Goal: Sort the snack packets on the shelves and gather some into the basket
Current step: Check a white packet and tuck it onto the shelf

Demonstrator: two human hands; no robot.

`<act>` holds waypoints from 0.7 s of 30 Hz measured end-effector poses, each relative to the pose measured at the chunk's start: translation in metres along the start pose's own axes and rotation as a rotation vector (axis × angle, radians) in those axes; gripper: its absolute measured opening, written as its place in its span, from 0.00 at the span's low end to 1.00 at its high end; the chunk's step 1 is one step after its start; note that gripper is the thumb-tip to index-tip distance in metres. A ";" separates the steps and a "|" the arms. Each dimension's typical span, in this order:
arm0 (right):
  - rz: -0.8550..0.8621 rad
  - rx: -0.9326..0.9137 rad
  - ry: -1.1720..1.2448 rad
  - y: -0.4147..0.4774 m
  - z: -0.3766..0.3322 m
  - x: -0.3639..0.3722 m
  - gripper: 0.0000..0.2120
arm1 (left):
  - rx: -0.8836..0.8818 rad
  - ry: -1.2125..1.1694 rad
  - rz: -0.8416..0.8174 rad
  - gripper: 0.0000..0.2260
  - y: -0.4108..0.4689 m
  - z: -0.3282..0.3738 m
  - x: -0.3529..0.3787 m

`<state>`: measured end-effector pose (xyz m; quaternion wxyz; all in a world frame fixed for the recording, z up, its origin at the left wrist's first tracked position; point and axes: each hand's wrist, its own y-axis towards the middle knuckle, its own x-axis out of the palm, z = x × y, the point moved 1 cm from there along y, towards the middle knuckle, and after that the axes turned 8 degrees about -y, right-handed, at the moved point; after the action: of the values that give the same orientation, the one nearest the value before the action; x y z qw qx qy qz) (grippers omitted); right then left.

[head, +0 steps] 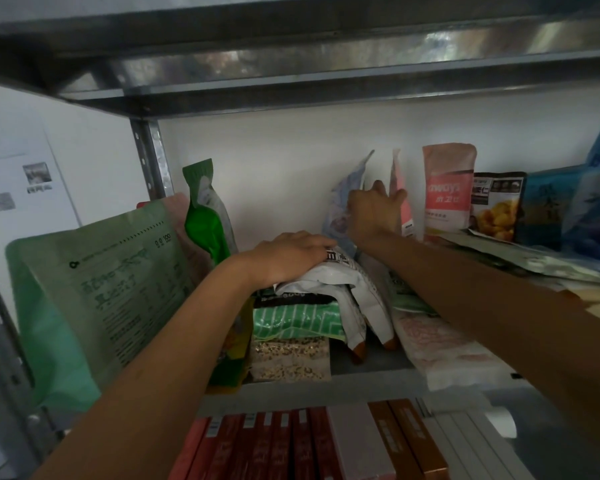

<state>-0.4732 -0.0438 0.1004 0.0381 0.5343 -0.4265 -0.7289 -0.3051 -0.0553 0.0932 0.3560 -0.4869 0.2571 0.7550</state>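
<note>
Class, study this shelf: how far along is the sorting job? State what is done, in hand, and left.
Done: packets stand upright at the back, like the pink pouch. In hand: the left hand lies flat on a white packet; the right hand reaches between a blue packet and a slim pink packet. Left: packets lie heaped on the shelf; no basket is in view.

Your left hand [291, 254] lies flat, fingers straight, on a white packet [329, 285] that tops a stack in the middle of the shelf [371, 379]. Your right hand [374, 216] reaches to the back wall, between an upright pale blue packet [343, 199] and a thin pink packet [404, 202], touching both. Whether it grips either one is unclear. A big green bag [94, 299] leans at the left. Red boxes [274, 445] stand in a row underneath.
</note>
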 end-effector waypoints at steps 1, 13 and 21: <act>0.013 -0.040 -0.006 0.000 -0.002 0.001 0.13 | -0.001 -0.005 0.004 0.33 0.000 0.000 0.000; 0.212 -0.831 0.202 0.002 -0.017 0.012 0.10 | 0.027 0.006 0.011 0.19 -0.006 0.004 -0.001; 0.041 -0.848 0.204 0.006 -0.005 0.014 0.31 | 0.047 -0.012 0.015 0.19 -0.006 0.004 -0.001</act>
<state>-0.4770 -0.0577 0.0933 0.3105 0.5320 -0.0939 -0.7821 -0.3025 -0.0487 0.0954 0.3631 -0.4720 0.2764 0.7543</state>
